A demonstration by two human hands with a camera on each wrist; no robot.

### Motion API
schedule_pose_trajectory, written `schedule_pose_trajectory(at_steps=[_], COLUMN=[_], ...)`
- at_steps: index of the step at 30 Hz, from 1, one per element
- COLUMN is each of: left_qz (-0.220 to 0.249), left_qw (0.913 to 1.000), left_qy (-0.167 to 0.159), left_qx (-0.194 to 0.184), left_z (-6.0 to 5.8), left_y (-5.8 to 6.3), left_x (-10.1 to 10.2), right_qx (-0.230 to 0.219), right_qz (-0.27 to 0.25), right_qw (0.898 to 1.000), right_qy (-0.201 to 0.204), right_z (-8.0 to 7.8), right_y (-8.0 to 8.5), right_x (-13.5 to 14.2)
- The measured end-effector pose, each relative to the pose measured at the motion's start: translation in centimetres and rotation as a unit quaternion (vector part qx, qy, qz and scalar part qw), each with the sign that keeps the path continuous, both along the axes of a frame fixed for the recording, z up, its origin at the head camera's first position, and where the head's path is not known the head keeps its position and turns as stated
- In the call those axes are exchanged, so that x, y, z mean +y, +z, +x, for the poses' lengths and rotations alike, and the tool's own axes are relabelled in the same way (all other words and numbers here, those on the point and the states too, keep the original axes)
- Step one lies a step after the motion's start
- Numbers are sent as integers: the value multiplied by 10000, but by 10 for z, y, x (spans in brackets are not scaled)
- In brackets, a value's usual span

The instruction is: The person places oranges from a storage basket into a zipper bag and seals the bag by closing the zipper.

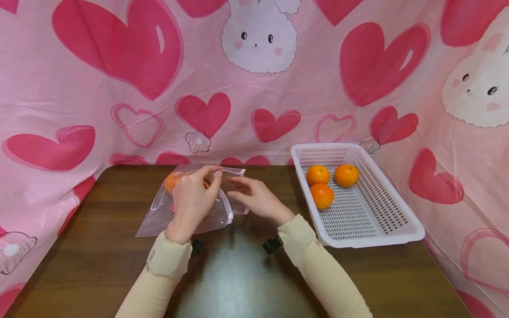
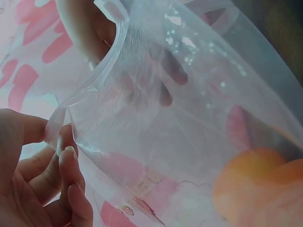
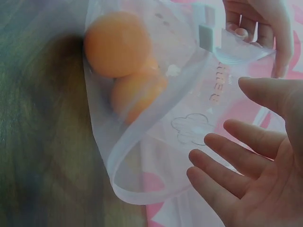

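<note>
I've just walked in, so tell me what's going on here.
A person pinches the edge of a clear plastic bag with the left hand. At least two oranges are inside it. The right hand, fingers straight, is close to the bag's mouth and appears to grip nothing. Three more oranges sit in the white basket on the right.

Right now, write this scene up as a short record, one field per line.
Left hand: pinches the edge of the clear bag
Right hand: fingers extended at the bag's mouth; contact unclear
Bag: mouth open, white slider, at least two orange fruits inside
Basket: white, perforated, right of the bag, three orange fruits inside
Table: dark brown
</note>
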State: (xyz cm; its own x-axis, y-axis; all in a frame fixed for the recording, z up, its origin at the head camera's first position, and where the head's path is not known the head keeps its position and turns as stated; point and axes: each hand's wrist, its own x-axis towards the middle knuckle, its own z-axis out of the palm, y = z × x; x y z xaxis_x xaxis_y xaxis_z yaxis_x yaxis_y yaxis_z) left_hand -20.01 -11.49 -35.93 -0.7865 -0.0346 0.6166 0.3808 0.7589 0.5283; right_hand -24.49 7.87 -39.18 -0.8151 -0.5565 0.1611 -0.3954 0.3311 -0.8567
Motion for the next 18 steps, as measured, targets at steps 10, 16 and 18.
schedule_pose_trajectory(at_steps=[10, 16, 18], left_qz=[-41, -14, -10], left_qw=[10000, 9999, 9998], left_qy=[34, 121, 143], left_qx=[-3, -98, -121], left_z=[0, 1, 1], left_y=[0, 1, 1], left_x=[0, 0, 0], right_qx=[186, 271, 300], right_qz=[129, 267, 319], right_qw=[9996, 9988, 9983], right_qy=[-138, -308, -387], right_z=[8, 13, 15], right_y=[10, 18, 21], right_x=[13, 24, 28])
